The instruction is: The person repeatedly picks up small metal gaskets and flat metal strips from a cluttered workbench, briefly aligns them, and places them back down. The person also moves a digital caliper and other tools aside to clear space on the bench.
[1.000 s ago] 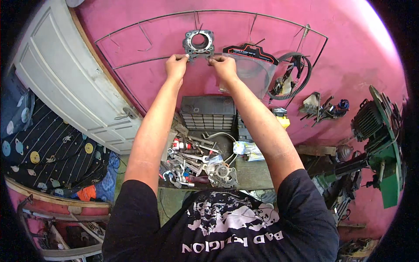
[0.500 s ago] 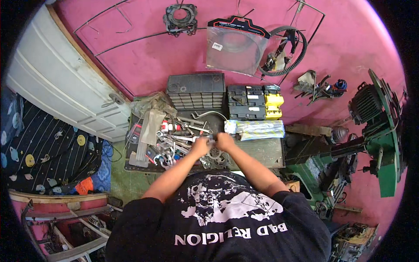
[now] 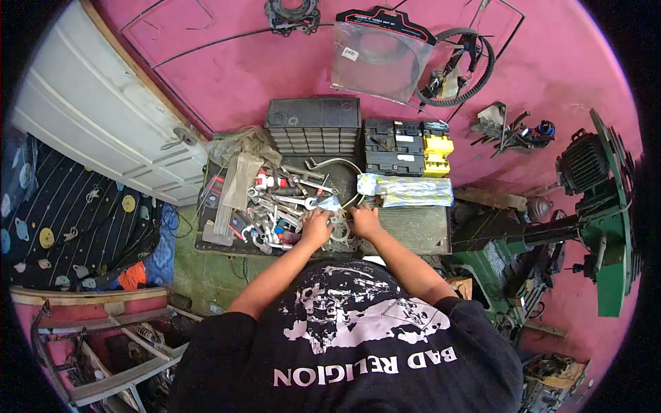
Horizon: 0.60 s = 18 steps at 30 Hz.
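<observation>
My left hand (image 3: 317, 228) rests low over the workbench beside the heap of hand tools, its fingers stretched forward and somewhat apart. Just past its fingertips lies a small clear, shiny plastic piece (image 3: 330, 204). A flat metal gasket (image 3: 339, 233) lies between my hands, partly covered by the left one. Opposite, my right hand (image 3: 365, 221) is palm down with its fingers extended, at the near side of a blue-and-yellow wrapped package (image 3: 406, 191). Nothing shows in either hand, though the undersides are hidden. A combination wrench (image 3: 297, 200) lies on the heap near my left fingers.
Behind stand a black drawer cabinet (image 3: 313, 115) and black and yellow boxes (image 3: 399, 146). A curved metal strap (image 3: 337, 162) arches over the bench (image 3: 416, 227). At right is a green machine with a motor (image 3: 585, 162). A white door (image 3: 103, 103) is at left.
My hands were close together over the gasket around a small thing; now they are apart and lower on the bench. The whole view has shifted slightly.
</observation>
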Available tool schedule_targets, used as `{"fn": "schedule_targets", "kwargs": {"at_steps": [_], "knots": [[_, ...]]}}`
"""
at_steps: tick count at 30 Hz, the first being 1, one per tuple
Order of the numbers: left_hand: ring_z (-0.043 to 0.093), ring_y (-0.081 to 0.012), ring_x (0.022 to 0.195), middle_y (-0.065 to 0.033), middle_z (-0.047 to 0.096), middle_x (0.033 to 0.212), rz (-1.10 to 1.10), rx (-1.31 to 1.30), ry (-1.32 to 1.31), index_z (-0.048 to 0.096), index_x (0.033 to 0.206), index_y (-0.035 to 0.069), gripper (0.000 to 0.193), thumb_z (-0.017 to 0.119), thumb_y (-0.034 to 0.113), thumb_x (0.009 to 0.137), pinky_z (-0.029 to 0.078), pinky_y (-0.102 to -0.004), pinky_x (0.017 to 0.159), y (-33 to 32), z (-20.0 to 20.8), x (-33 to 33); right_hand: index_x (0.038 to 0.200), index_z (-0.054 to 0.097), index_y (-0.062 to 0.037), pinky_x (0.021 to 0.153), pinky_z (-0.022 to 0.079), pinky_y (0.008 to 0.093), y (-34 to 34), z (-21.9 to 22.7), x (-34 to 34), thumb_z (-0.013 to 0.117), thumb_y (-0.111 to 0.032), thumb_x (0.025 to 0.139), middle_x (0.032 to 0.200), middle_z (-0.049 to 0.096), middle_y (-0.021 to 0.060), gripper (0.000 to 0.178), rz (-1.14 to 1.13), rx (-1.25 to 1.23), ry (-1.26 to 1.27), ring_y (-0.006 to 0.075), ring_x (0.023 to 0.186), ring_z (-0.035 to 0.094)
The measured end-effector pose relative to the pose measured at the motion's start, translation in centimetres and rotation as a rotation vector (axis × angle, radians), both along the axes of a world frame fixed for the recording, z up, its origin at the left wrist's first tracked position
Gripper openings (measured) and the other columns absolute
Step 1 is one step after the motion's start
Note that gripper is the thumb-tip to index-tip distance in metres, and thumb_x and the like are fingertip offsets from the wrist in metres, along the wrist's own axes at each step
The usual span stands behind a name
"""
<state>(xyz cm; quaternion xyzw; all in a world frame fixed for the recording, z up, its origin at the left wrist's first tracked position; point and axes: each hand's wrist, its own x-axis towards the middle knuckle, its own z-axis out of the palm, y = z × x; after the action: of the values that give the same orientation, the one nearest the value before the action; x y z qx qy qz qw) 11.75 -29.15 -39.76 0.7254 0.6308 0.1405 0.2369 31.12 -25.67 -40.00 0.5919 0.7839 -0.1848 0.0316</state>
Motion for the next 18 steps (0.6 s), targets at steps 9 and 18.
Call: {"fn": "schedule_targets", "kwargs": {"at_steps": [9, 18], "knots": [[0.052, -0.0355, 0.116, -0.0137, 0.056, 0.122, -0.037, -0.058, 0.077, 0.055, 0.123, 0.009, 0.055, 0.077, 0.027, 0.076, 0.041, -0.0548, 0.092, -3.0, -0.7, -0.2, 0.123, 0.062, -0.0255, 0.096, 0.037, 0.056, -1.0, 1.5, 0.3, 0.076, -0.032, 0.072, 0.125, 0.059, 0.0101, 0.053, 0.149, 0.036, -0.025, 0.032, 0.121, 0.049], [0.054, -0.0343, 0.114, -0.0125, 0.06, 0.118, 0.037, -0.012, 0.003, 0.057, 0.123, 0.01, 0.055, 0.078, 0.024, 0.075, 0.042, -0.054, 0.092, -2.7, -0.6, -0.4, 0.129, 0.057, -0.0277, 0.096, 0.036, 0.0546, -2.4, 1.4, -0.3, 0.079, -0.03, 0.067, 0.13, 0.048, 0.0193, 0.066, 0.033, 0.088, 0.067, 0.0373, 0.122, 0.042]]}}
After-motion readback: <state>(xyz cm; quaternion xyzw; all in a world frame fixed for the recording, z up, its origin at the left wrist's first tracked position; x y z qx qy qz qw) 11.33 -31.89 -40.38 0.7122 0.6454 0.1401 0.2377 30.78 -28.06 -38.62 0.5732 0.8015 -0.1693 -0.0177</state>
